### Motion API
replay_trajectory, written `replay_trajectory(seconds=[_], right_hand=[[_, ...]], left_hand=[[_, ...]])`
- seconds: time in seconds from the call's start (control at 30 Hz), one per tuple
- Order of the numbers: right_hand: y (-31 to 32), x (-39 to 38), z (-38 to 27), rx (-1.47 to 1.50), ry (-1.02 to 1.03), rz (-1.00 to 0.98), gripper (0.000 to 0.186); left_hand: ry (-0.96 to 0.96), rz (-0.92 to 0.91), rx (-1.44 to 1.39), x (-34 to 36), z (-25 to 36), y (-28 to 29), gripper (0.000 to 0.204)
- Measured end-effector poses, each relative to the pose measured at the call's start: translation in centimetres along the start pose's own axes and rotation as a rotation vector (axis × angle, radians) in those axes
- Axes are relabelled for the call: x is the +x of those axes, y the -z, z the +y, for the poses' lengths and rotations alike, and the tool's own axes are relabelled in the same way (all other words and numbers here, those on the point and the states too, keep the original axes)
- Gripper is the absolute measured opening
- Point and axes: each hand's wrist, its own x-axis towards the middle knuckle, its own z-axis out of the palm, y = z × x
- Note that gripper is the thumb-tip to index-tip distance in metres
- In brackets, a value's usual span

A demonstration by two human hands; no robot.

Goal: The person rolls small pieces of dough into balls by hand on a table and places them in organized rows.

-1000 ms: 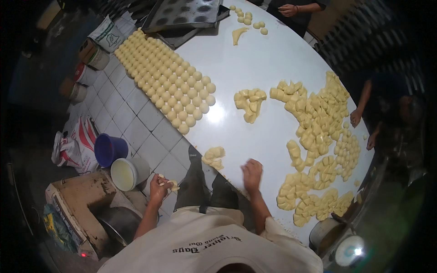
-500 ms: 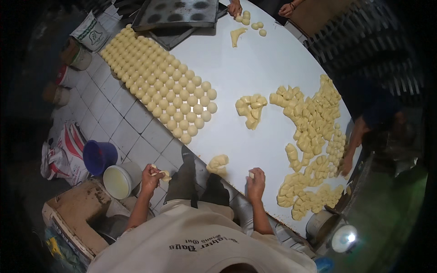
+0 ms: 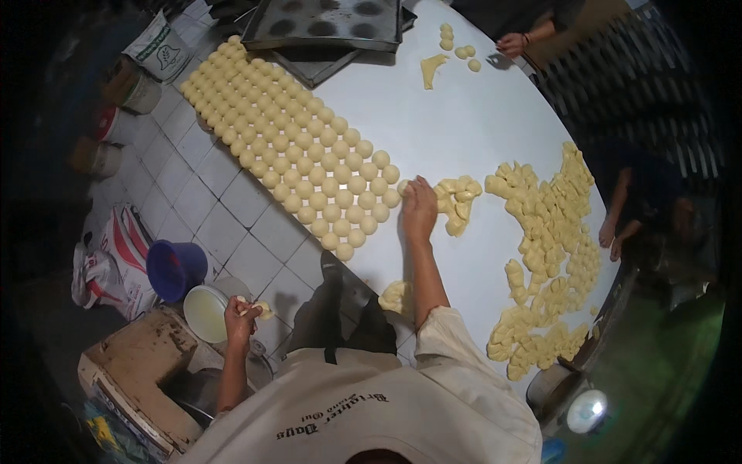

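Now the right hand (image 3: 420,205) is up at the corner of the batch of dough balls (image 3: 328,170), whereas half a second ago it was down by the table's near edge. Its fingertips meet a single ball (image 3: 403,187) just beside the outermost ones, so the batch looks to be gaining one more at that end; whether those fingers grip it or have let go, I cannot tell. Well apart from this, the left hand (image 3: 239,319) stays low, off the table, its fingers closed around a soft piece of dough (image 3: 265,311) that pokes out on the right. A folded lump (image 3: 396,298) lies at the near edge beside the right forearm, and a loose cluster of dough (image 3: 457,203) sits just right of the right hand. The white table (image 3: 371,85) curves away through the wide lens, carrying a big spread of cut pieces (image 3: 553,209) along its right side and dark baking trays (image 3: 321,23) at the far left. A co-worker's hand (image 3: 512,45) hangs by the far edge. Below, the pale tiled floor (image 3: 220,209) holds a blue bucket (image 3: 174,271), a white bucket (image 3: 205,313) and a printed sack (image 3: 158,48); the room's edges fall into darkness.
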Motion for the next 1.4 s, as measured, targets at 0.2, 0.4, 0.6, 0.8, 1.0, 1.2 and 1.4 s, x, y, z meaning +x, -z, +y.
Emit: replay_trajectory(seconds=[0.2, 0.4, 0.6, 0.8, 1.0, 1.2, 1.4], right_hand=[[-1.2, 1.3, 2.2, 0.124, -0.102, -0.134, 0.020], [-2.5, 1.3, 4.3, 0.104, -0.081, 0.007, 0.022], [2.1, 1.4, 6.8, 0.500, -0.092, -0.388, 0.037], [19.5, -9.6, 1.2, 0.712, -0.164, -0.861, 0.043], [28.9, -21.9, 9.3, 0.254, -0.288, -0.555, 0.035], [21.1, -17.0, 14.8, -0.204, 0.121, -0.159, 0.026], [22.3, -25.2, 17.5, 0.059, 0.286, -0.459, 0.021]], left_hand=[[0.047, 0.027, 0.017, -1.6, -0.3, -0.6, 0.033], [-0.039, -0.051, 0.018, -4.8, 0.8, -4.9, 0.034], [-0.115, -0.142, 0.016, -9.3, 1.2, -11.9, 0.032], [-0.151, -0.382, -0.076, -16.1, 3.1, -22.9, 0.039], [-0.690, -0.539, 0.494, -18.7, -1.1, -30.0, 0.049], [-0.444, -0.360, 0.579, -17.3, -6.9, -21.7, 0.042], [-0.353, -0.118, 0.611, -17.8, -14.4, -10.7, 0.037]])
